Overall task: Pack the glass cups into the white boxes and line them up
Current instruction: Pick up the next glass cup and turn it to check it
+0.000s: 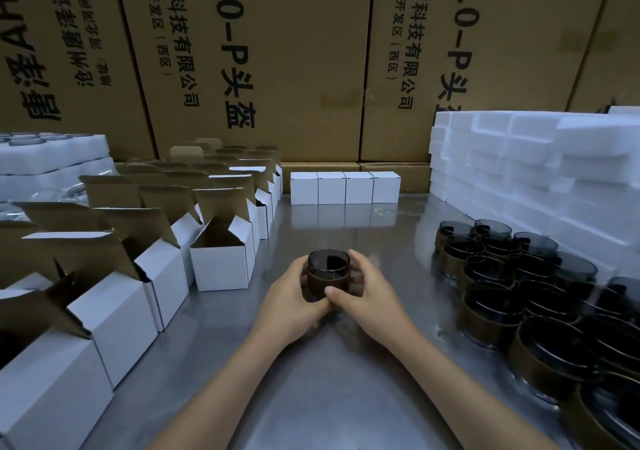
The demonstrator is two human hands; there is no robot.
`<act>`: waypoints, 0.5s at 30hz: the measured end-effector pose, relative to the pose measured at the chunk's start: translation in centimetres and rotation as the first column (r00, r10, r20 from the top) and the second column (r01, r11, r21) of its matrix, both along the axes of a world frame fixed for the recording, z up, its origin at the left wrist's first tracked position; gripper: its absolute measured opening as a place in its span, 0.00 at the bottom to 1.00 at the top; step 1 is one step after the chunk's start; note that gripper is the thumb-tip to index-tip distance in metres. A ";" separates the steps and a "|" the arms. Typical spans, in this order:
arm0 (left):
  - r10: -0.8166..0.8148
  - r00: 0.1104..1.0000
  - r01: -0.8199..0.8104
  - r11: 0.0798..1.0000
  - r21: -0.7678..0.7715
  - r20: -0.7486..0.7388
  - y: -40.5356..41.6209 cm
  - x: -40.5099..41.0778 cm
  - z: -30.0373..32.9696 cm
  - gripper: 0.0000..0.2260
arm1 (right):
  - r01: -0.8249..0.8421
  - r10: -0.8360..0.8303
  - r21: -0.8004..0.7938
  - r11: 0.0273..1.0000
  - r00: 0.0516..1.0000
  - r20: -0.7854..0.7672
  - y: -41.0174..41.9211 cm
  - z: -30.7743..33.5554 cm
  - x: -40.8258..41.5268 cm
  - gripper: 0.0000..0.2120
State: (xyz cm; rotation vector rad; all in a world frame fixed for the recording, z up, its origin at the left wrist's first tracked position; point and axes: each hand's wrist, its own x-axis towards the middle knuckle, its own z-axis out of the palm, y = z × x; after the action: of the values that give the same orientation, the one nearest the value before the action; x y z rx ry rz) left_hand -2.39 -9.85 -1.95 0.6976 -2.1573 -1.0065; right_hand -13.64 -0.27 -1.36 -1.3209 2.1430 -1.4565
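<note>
Dark glass cup (328, 273) upright on the steel table (346, 397), at centre, cupped between left hand (294, 302) and right hand (372, 299), fingers curled round its brown-sleeved sides. Probably rigid, fragile, slick above the sleeve; best gripped at the sleeve. Nearest open white box (221, 262) at 9 o'clock; closed row (345, 188) at 12. Cup base hidden by fingers; waiting cups (533, 294) at 3 o'clock cut off.

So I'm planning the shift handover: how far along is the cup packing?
Done: four closed white boxes stand in a row at the back. In hand: the left hand and right hand hold one dark glass cup. Left: many dark cups on the right, many open white boxes on the left.
</note>
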 end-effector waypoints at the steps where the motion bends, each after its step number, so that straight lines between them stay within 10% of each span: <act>1: -0.005 1.000 0.005 1.000 0.006 -0.005 0.0 0.0 0.0 0.26 | 0.014 -0.015 -0.004 1.000 1.000 -0.007 -0.1 0.0 -0.1 0.34; 15: -0.138 0.973 0.142 0.990 0.006 -0.184 -0.1 0.1 0.5 0.28 | -0.055 0.060 -0.197 0.979 0.998 0.023 -0.2 -0.1 -0.7 0.32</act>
State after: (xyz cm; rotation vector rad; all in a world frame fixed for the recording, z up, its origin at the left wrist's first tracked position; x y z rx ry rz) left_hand -2.33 -9.99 -1.48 0.4465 -2.0599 -1.1205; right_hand -14.29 -0.46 -1.43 -1.4047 1.9674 -1.6893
